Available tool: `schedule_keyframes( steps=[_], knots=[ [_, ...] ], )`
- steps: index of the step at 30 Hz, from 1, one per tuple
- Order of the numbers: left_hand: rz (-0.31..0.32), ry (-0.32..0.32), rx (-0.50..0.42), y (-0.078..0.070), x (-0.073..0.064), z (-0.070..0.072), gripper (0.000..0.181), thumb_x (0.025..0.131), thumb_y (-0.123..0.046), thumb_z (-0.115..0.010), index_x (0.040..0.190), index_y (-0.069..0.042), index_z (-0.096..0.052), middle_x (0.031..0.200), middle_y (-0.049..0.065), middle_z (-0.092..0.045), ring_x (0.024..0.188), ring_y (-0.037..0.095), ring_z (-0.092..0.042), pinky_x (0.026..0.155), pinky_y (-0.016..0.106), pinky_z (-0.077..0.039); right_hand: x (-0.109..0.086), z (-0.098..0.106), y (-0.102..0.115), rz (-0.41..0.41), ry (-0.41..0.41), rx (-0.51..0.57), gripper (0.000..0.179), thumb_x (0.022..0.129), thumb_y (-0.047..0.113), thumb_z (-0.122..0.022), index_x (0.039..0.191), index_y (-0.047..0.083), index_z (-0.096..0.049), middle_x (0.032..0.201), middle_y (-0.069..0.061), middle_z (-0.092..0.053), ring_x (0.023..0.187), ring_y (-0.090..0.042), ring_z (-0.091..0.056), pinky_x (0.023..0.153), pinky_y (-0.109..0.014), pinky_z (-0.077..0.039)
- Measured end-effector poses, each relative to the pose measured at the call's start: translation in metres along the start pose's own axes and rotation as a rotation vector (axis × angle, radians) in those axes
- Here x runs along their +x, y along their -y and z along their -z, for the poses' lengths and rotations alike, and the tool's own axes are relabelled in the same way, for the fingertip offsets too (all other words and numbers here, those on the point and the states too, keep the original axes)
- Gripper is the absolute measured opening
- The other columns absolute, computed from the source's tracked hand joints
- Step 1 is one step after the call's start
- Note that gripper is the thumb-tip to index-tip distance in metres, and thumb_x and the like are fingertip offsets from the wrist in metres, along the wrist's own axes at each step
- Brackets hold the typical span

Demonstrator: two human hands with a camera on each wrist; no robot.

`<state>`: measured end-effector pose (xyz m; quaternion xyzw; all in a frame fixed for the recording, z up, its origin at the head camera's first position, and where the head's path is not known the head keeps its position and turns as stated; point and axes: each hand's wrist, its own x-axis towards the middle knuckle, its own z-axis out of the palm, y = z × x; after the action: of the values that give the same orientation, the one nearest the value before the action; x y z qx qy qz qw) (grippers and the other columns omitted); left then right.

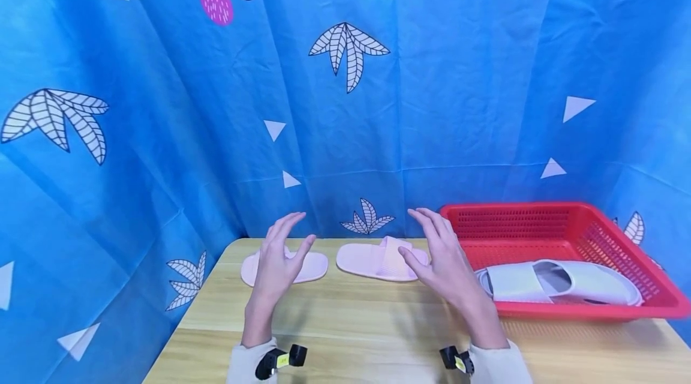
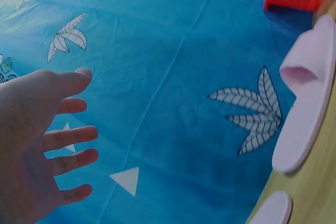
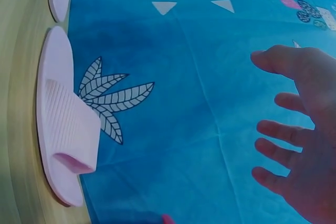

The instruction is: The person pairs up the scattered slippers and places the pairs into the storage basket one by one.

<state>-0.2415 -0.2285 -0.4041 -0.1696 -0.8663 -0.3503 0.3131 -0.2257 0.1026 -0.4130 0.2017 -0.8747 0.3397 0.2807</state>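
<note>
Two pink slippers lie flat on the wooden table, sole down and end to end along its far edge. In the head view my left hand (image 1: 277, 264) is raised over the left slipper (image 1: 312, 267) and hides much of it, its strap included. The right slipper (image 1: 358, 257) shows its ribbed strap (image 3: 71, 121) in the right wrist view. My right hand (image 1: 445, 255) hovers by that slipper's right end, overlapping it in the head view. Both hands hold nothing, with fingers spread and slightly bent.
On the table's right side stands a red plastic basket (image 1: 513, 252) with perforated walls. A pair of white slippers (image 1: 594, 282) lies inside, along its near wall. A blue patterned curtain (image 1: 345, 132) hangs behind the wooden table (image 1: 345, 324) and at its sides.
</note>
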Motion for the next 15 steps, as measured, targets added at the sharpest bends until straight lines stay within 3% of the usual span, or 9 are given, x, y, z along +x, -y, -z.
schedule_keyframes(
  steps=[7, 15],
  knots=[
    [-0.010, 0.041, 0.063, 0.023, -0.004, 0.006, 0.054, 0.095, -0.033, -0.076, 0.143, -0.014, -0.061, 0.150, 0.012, -0.052, 0.139, 0.036, -0.045, 0.107, 0.070, -0.029, 0.002, -0.009, -0.004, 0.039, 0.018, -0.016, 0.081, 0.085, 0.030, -0.084, 0.154, 0.012, -0.044, 0.151, -0.012, -0.045, 0.139, -0.032, -0.041, 0.104, -0.063, -0.044],
    [0.009, 0.115, 0.132, 0.045, -0.002, 0.014, 0.058, 0.095, -0.041, -0.073, 0.145, -0.015, -0.059, 0.153, 0.013, -0.048, 0.141, 0.040, -0.042, 0.108, 0.071, -0.028, 0.005, -0.019, -0.008, 0.039, 0.053, -0.048, 0.083, 0.086, 0.032, -0.083, 0.156, 0.014, -0.041, 0.151, -0.013, -0.045, 0.139, -0.032, -0.043, 0.106, -0.061, -0.043]
  ],
)
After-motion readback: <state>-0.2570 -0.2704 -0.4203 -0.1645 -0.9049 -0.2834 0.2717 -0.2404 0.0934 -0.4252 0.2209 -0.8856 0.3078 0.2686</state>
